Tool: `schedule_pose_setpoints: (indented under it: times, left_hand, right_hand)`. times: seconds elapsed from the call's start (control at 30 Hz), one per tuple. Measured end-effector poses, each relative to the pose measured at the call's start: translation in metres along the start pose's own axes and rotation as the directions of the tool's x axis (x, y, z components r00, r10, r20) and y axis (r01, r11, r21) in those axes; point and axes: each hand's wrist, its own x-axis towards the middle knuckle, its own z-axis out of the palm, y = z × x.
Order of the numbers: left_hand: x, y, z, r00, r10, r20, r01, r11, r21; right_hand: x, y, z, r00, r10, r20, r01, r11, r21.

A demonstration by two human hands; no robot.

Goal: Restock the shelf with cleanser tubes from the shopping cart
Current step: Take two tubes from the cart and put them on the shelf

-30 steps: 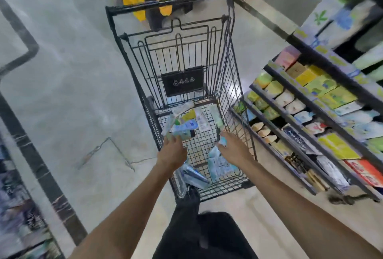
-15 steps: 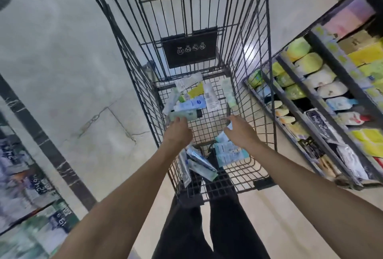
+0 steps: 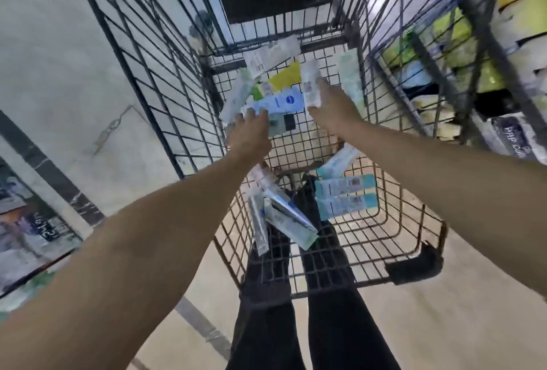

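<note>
I note both bare hands reaching deep into the black wire-mesh shopping cart (image 3: 165,79), toward the far heap of cleanser tubes. The left hand (image 3: 251,135) lies with fingers spread across a pale blue tube with a round dark-blue logo (image 3: 281,103) and the pale green pack (image 3: 278,128) beneath it; the fingers are not yet closed round either. The right hand (image 3: 331,106) touches a white upright-lying tube with a printed label (image 3: 310,85); motion blur stops me telling whether the fingers have closed on it, so I record that hold as uncertain. A second lot, teal-and-white flat tubes (image 3: 346,196) and silvery-blue tubes (image 3: 284,218), lies at the near end of the basket, well apart from both hands. My principal concern is a slip: the tubes look smooth and overlap loosely, so lifting one may drag or tip its neighbours, and a narrow tube could lodge end-first in the mesh floor. Two half-formed grips taken at once raise the chance of a drop. The long reach over the cart's rim also invites the forearms to catch the wire sides. The floor is pale polished stone with dark inlaid strips (image 3: 59,44); the stocked dark-framed shelf (image 3: 503,44) stands just right of the cart, packed with yellow-green packets.
</note>
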Motion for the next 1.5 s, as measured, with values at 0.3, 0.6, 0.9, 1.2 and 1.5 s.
schedule_pose_setpoints:
  times: [0.3,0.6,0.9,1.2,1.5]
  left_hand:
    - [0.029,0.006,0.035,0.992,0.05,-0.119,-0.031,0.987,0.156]
    - [0.028,0.007,0.024,0.99,0.077,-0.121,-0.065,0.993,0.099]
    - [-0.049,0.037,-0.066,0.975,0.003,-0.221,-0.083,0.932,-0.353]
    - [-0.187,0.041,-0.144,0.955,0.108,-0.278,-0.297,0.408,-0.863]
    - [-0.304,0.078,-0.177,0.867,0.353,-0.353,-0.411,0.103,-0.906]
  right_hand:
    - [0.068,0.006,0.021,0.984,0.077,-0.158,-0.081,0.997,-0.016]
    - [0.062,0.018,-0.005,0.962,0.166,-0.219,-0.158,0.986,0.052]
    - [-0.057,0.013,-0.062,0.904,0.3,-0.304,-0.102,0.843,0.528]
    - [-0.252,-0.019,-0.124,0.826,0.456,-0.331,0.145,0.395,0.907]
    - [-0.388,-0.024,-0.16,0.87,0.404,-0.281,0.388,-0.213,0.897]
